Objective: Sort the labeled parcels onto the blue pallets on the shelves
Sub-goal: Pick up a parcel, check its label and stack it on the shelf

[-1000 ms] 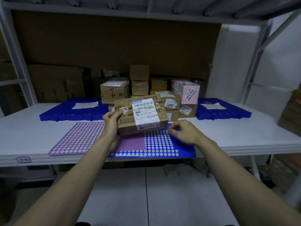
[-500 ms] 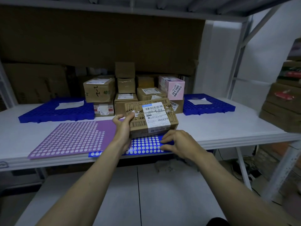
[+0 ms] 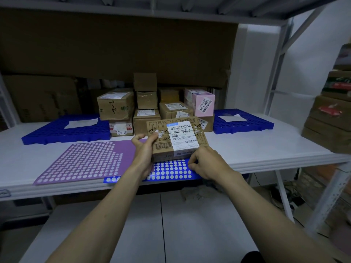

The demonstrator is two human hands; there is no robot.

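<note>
My left hand (image 3: 145,150) grips a flat brown parcel (image 3: 163,144) with a white barcode label by its left end, holding it tilted above the shelf's front. My right hand (image 3: 207,164) is at the parcel's lower right corner, its fingers curled and pinching at the blue dotted sticker sheet (image 3: 171,170) beneath. Behind stands a pile of labeled parcels (image 3: 146,114), including a pink box (image 3: 202,103). One blue pallet (image 3: 62,131) lies at the back left and another blue pallet (image 3: 247,123) at the back right, each bearing a white paper slip.
A purple dotted sticker sheet (image 3: 85,162) lies at the shelf's front left. The white shelf board (image 3: 256,149) has a metal upright (image 3: 275,73) at the right. Stacked cartons (image 3: 330,114) stand at the far right. Brown cardboard (image 3: 114,50) lines the back.
The view has swung right and drawn closer. The parcel in my left hand has come lower and nearer, and my right hand has moved in against its lower right corner.
</note>
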